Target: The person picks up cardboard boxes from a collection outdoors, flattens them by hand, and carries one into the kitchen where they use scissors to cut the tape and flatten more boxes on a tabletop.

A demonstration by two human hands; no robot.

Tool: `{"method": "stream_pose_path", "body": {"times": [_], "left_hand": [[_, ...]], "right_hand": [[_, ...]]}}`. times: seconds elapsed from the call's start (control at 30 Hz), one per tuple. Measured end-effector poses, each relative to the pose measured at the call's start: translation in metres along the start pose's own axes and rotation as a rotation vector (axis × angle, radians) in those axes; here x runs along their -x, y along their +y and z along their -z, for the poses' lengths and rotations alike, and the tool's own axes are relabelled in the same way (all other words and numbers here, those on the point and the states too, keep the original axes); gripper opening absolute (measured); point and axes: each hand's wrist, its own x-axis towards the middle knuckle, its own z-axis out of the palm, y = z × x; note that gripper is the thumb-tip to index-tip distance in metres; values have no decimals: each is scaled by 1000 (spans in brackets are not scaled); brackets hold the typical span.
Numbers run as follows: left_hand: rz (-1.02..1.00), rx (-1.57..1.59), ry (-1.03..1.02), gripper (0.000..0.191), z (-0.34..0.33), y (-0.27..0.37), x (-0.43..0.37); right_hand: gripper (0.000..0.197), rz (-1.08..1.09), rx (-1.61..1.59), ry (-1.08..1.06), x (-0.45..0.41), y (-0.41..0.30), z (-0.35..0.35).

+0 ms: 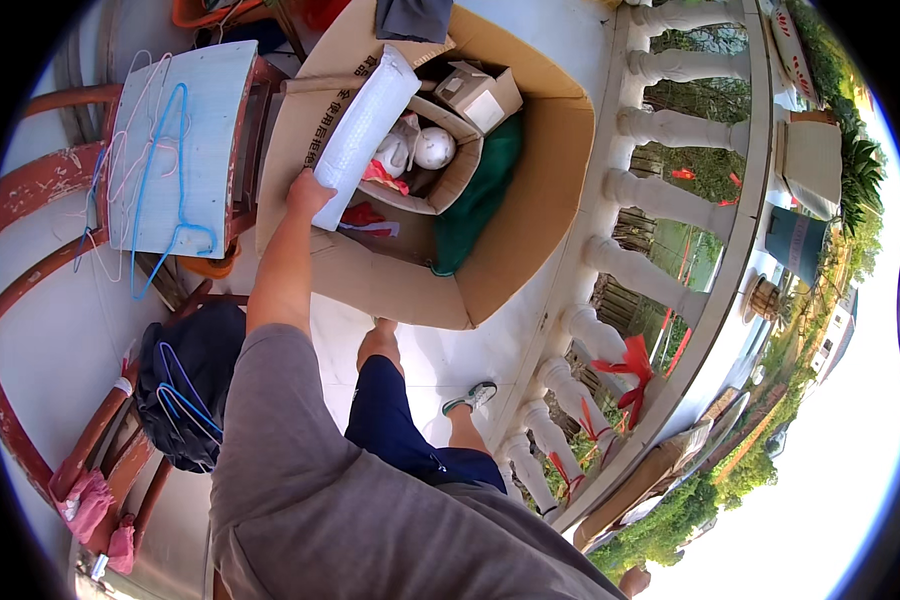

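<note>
My left hand [311,196] grips the lower end of a bubble-wrap roll or bundle [367,135], thumb over its edge. The bundle slants along the left side of a large open cardboard box [529,195] that bears printed writing. Inside the box stand a smaller open carton [461,176] and a small cardboard box [481,94] with a white label. A white ball-like object [434,148] and white plastic bags sit in the smaller carton. Green cloth [480,199] lies beside it. Far off at the lower right, only part of my right hand [634,581] shows.
Left of the box, a red-framed chair or stool [184,150] carries blue and pink hangers. A black bag or cloth [187,382] with hangers rests on worn red wooden furniture. A white balustrade [660,202] runs along the right. My legs are below the box on pale tiles.
</note>
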Motion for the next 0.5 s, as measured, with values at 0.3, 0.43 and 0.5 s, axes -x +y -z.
{"method": "stream_pose_path", "body": {"times": [0.3,0.43,0.5], "left_hand": [[-143,675,-101,30,16,34,86],[-281,939,-412,25,49,107,211],[-427,909,-557,26,53,142,274]], "right_hand": [[41,420,-704,52,12,-116,-16],[36,768,-1177,-758,104,-250,37],[53,1031,-1173,-945,140,-300,85]]}}
